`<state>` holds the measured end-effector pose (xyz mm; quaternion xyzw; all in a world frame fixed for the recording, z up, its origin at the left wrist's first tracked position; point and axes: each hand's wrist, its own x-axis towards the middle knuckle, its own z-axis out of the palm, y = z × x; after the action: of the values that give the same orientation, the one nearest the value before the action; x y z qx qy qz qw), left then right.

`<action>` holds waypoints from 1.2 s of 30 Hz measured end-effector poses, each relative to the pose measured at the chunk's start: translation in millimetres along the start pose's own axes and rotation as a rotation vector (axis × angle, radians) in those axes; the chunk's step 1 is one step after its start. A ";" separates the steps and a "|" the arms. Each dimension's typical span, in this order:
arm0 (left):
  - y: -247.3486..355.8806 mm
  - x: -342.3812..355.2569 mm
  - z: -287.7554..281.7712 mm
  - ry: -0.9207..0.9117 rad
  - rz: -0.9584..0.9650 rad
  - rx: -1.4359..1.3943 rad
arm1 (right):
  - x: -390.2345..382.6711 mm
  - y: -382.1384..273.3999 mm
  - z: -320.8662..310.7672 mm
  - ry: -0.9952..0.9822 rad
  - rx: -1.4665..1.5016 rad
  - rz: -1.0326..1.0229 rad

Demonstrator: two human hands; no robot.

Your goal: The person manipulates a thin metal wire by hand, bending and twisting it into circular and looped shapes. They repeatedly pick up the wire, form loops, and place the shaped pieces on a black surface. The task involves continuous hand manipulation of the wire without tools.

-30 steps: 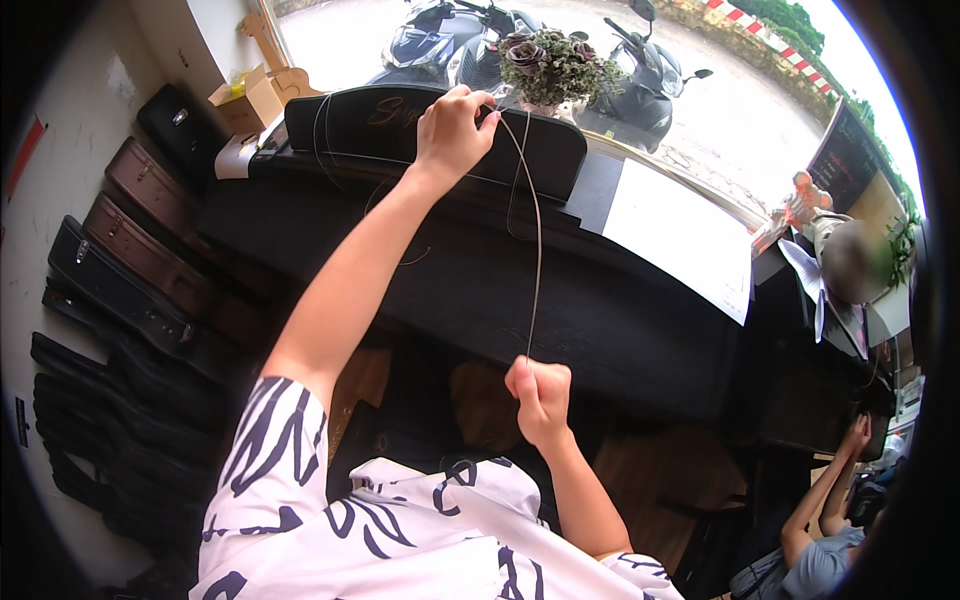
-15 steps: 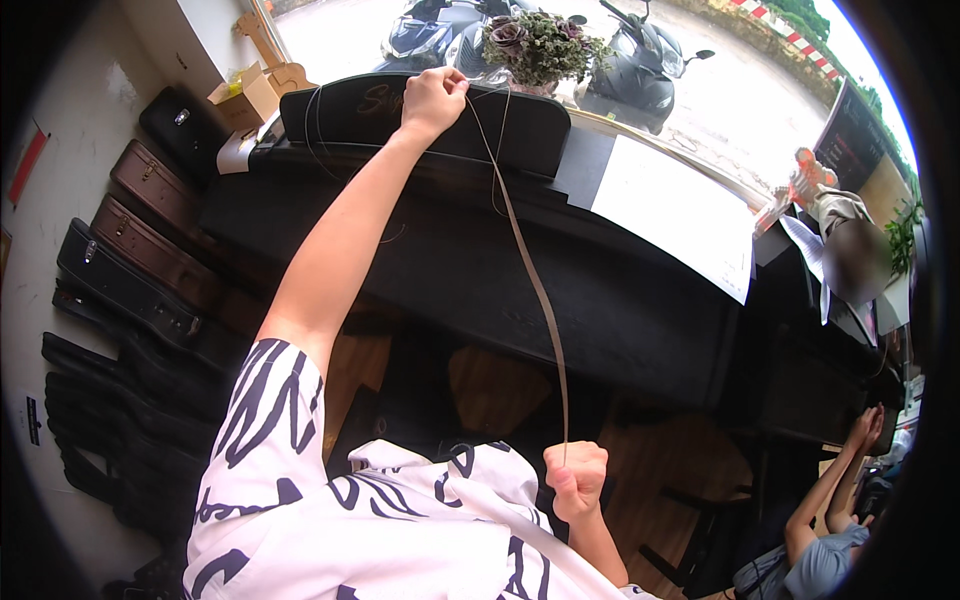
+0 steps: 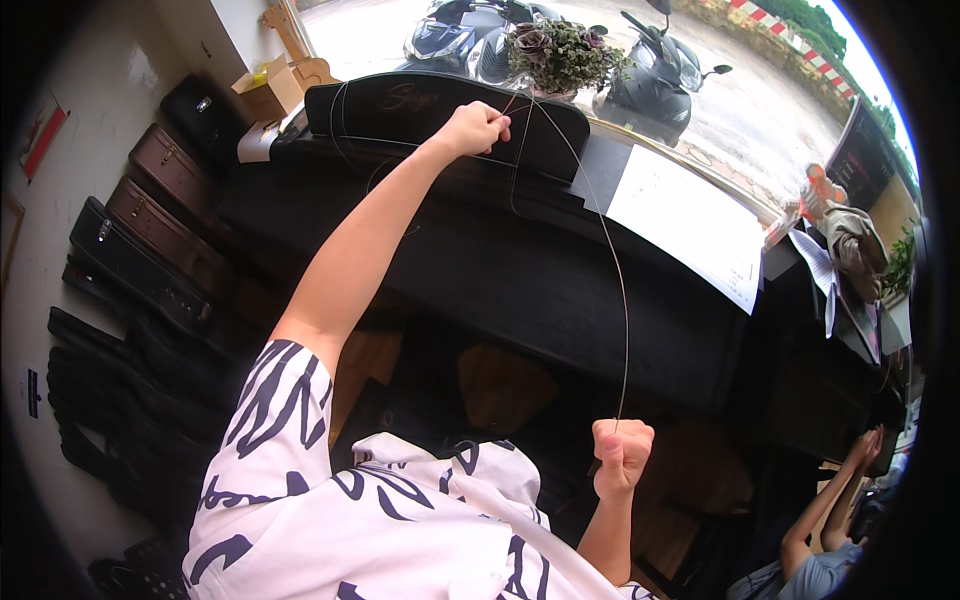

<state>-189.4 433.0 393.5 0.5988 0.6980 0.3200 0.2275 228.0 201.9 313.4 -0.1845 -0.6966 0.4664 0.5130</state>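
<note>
My left hand is stretched far forward, its fingers pinched on a thin cord in front of the black upright panel. The thin pale cord rises a little from these fingertips, bends near the flowers and curves down to my right hand. That hand is a closed fist in front of my body, with the cord's near end going into it. Another stretch of cord hangs down over the panel beside my left hand, and a loose loop drapes over the panel's left part.
Below the panel spreads a black piano-like surface. White sheets lie right of it. Flowers stand behind the panel, by the window. Instrument cases line the left wall. A co-worker's hands show at the lower right.
My left hand has come down and slightly right in the picture; my right fist has shifted right and a little up. The cord, smeared into a band before, now shows as a thin bowed line.
</note>
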 end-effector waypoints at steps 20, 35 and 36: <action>-0.4 52.7 -41.4 0.764 -0.155 0.360 | -31.2 -72.5 -77.4 -0.018 0.460 -0.204; -18.6 76.5 -40.1 0.802 -0.121 0.693 | -75.7 -64.5 -114.4 0.211 0.974 -0.393; -21.4 80.9 -45.3 0.822 -0.139 0.712 | -73.1 -53.0 -119.6 0.199 0.987 -0.385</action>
<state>-250.4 502.9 414.7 0.4172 0.8324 0.2558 -0.2600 375.5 176.9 322.8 0.1662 -0.3642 0.6161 0.6783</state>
